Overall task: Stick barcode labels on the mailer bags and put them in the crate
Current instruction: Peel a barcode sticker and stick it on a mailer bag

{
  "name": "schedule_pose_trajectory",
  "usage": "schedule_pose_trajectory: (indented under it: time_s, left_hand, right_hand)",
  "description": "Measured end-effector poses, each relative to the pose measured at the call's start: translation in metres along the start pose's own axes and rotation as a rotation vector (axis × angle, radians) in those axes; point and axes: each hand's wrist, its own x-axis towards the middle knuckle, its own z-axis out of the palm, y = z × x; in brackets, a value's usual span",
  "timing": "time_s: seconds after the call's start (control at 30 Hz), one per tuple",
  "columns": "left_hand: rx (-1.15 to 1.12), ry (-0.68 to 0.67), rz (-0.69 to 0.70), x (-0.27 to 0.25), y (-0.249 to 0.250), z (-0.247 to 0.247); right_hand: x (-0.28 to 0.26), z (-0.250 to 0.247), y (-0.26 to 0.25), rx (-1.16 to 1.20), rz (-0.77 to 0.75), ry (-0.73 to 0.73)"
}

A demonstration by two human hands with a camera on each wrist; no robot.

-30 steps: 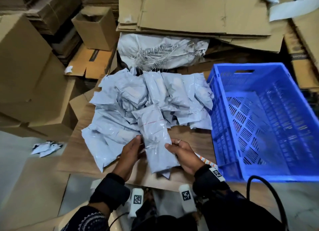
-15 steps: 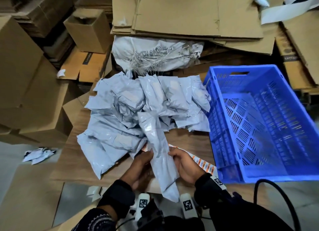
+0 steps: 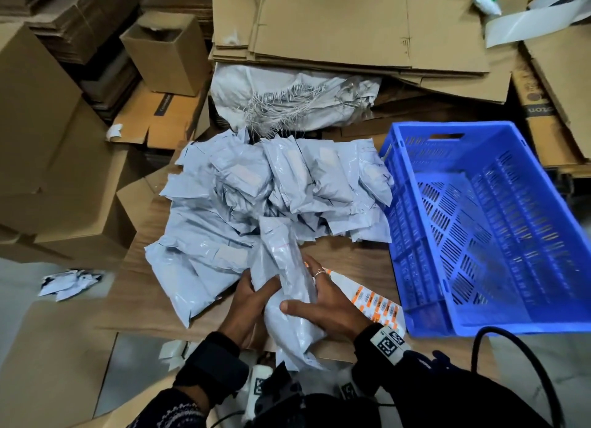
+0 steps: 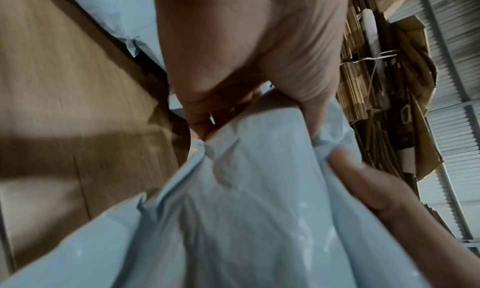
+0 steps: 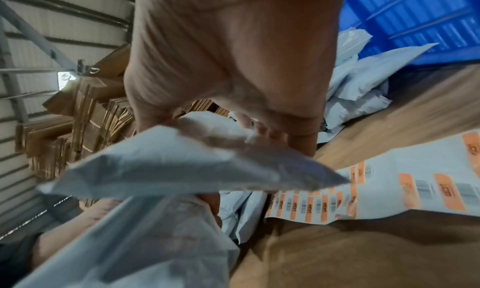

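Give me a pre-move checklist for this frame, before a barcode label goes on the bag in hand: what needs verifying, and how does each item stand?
1. Bag secured: ok. The left hand and right hand both grip one mailer bag.
2. Bag separated from the pile of mailer bags: cannot tell; its far end still overlaps the pile.
3. Label sheet within reach: ok, it lies on the board just right of the right hand.
4. A hand free to peel a label: not ok, both are occupied.
5. Bag face flat for sticking: not ok, it is crumpled and lifted.
6. Blue crate ready: ok, open at the right, nothing visible inside.
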Motion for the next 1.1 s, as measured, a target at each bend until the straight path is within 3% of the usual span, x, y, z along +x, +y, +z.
schedule_pose_trajectory:
  time_s: [0.13,0.3,0.4,0.53,0.63,0.73,0.83,0.93,1.0,1.1]
  left_hand:
    - [0.055,0.020,0.018,0.007,-0.010,-0.009]
    - [0.117,0.179,0.026,0.016,-0.019,-0.023]
    - [0.147,0.290,0.068,0.023,-0.017,-0.032]
    - [0.212,0.549,0.157,0.040,-0.001,-0.067]
    - [0.053,0.683,0.116,0.066,0.019,-0.112]
    - [-0.174,0.614,0.042,0.091,0.039,-0.155]
    - [-0.196,0.606,0.147,0.104,0.051,-0.171]
    - [-0.098,0.660,0.191,0.115,0.050,-0.178]
    - [0.079,0.800,0.134,0.130,0.037,-0.195]
    - [0.417,0.885,-0.039,0.145,0.020,-0.217]
  right_hand:
    - [0.001,-0.003,0.007,0.140,0.065,0.084]
    - [0.001,-0.015,0.011,0.092,0.087,0.183]
    - [0.003,-0.020,0.021,-0.034,0.099,0.207]
    - [-0.005,-0.024,0.028,-0.319,0.088,0.243]
    - [-0.012,-0.025,0.033,-0.490,0.089,0.244]
    - [-0.013,-0.024,0.044,-0.599,0.125,0.249]
    - [-0.014,-0.021,0.058,-0.671,0.168,0.244]
    - [-0.011,-0.016,0.071,-0.732,0.223,0.229]
    - [-0.007,-0.011,0.079,-0.750,0.248,0.232]
    - [0.001,-0.005,0.091,-0.718,0.254,0.252]
